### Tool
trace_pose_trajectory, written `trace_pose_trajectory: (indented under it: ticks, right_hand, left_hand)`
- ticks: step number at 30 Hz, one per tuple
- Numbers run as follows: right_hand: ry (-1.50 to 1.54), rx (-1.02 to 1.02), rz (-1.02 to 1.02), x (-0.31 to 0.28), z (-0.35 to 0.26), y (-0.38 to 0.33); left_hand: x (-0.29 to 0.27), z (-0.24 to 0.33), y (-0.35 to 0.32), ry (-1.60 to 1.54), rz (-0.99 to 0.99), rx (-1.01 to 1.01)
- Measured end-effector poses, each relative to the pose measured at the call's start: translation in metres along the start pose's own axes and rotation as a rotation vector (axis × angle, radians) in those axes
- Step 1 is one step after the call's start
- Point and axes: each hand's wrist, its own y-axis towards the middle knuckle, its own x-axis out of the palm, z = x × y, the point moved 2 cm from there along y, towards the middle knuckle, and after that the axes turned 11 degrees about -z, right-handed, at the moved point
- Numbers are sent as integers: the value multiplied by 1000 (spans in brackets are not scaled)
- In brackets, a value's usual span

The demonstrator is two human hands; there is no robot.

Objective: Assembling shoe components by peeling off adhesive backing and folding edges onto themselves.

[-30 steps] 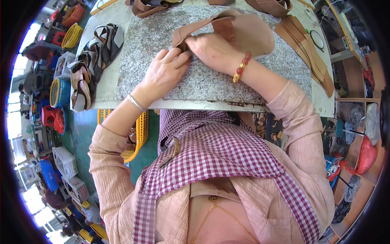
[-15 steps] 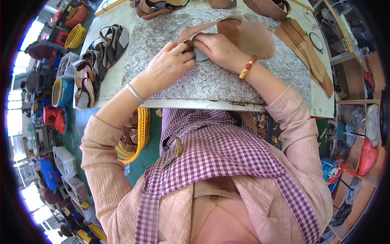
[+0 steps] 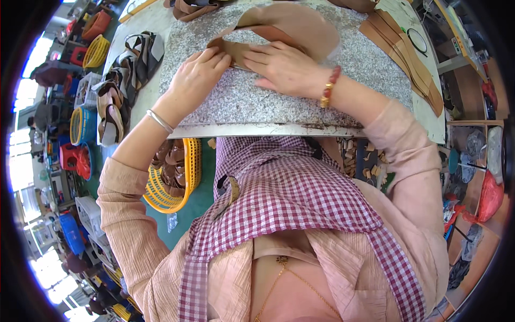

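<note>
1. Tan leather sole piece (image 3: 289,27) lay at about 12 o'clock on the speckled granite slab (image 3: 257,102) sitting on the desk (image 3: 139,96).
2. Left hand (image 3: 196,75) had its fingers curled down, pinching the edge of a folded brown strap (image 3: 230,49) at the near end of that sole.
3. Right hand (image 3: 284,67) was pressed flat-ish on the same strap, fingers together and pointing toward 9 o'clock, touching the left fingertips.
4. Looked to me like the strap was mid-fitting: held in place but not clearly fixed down, can't tell if any glue was on.
5. Plenty seemed finished already: strapped sandals (image 3: 115,102) piled at 9 to 10 o'clock, more in the yellow basket (image 3: 177,177) under the desk edge.
6. Plenty left too: a stack of bare tan insoles (image 3: 413,59) waited at 2 o'clock, untouched.
</note>
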Motion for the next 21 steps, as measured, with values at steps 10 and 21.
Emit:
trace_pose_trajectory:
  ticks: [10, 21]
  right_hand:
    - [197, 177, -102, 2, -16, 43]
    - [738, 270, -20, -33, -32, 50]
  left_hand:
    - [13, -10, -30, -19, -33, -10]
    - [18, -21, -46, -49, 34, 43]
